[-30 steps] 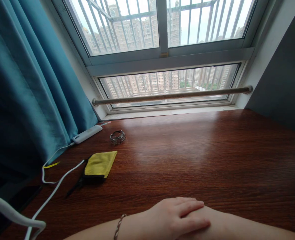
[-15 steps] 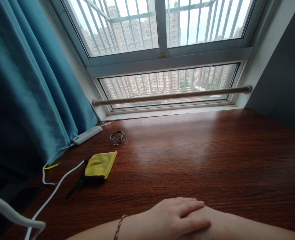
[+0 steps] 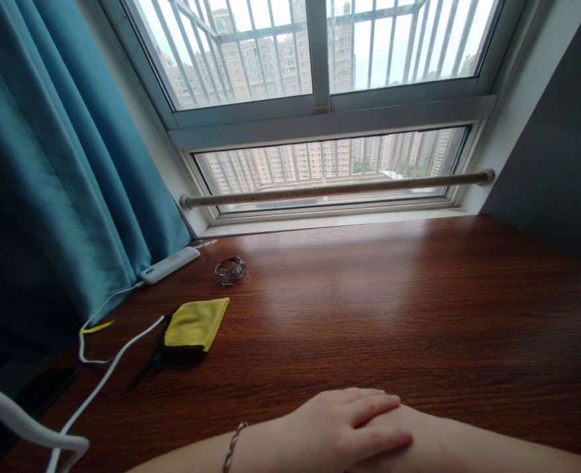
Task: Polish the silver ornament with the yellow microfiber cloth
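The left hand [image 3: 344,424] lies loosely over the right wrist [image 3: 425,430], fingers slightly parted; the right hand is tucked beneath, so I cannot tell its grip. Ahead and left, well apart, a yellow cloth [image 3: 196,322] lies beside a white cord [image 3: 119,357], a metal ring [image 3: 237,274] beyond it. The brown tabletop [image 3: 369,315] runs broadly ahead and right, giving elbow room up to the window sill [image 3: 329,224] and the grey wall [image 3: 556,171].

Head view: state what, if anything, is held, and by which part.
No held object shows: the left hand lies over the right arm. The right hand is hidden, so its hold cannot be told.
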The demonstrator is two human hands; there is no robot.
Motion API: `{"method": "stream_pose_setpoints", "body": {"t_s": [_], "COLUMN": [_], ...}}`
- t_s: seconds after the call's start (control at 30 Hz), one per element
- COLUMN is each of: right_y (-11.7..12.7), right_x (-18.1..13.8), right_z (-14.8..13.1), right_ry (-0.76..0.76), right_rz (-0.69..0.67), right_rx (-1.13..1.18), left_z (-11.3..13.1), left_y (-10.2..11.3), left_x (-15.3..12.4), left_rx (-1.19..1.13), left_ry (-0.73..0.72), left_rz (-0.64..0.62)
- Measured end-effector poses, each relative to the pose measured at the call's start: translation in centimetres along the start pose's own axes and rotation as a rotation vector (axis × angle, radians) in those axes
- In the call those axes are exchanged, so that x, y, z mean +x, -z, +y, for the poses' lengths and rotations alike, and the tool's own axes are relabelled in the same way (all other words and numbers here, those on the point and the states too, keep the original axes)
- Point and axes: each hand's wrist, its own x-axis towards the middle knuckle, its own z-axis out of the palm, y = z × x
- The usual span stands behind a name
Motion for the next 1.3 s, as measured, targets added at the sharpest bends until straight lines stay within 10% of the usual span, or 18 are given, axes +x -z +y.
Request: {"method": "stream_pose_setpoints", "body": {"t_s": [1.3], "right_y": [0.33], "right_x": [0.07], "right_z": [-0.35], "right_ry": [-0.024], "right_rz": [-0.012], "right_rx": [0.002], "left_z": [-0.18], "left_y": [-0.25], "left_x": [-0.07], "left_rx": [0.003], "left_ry": [0.016], "left_rz": [-0.027]}}
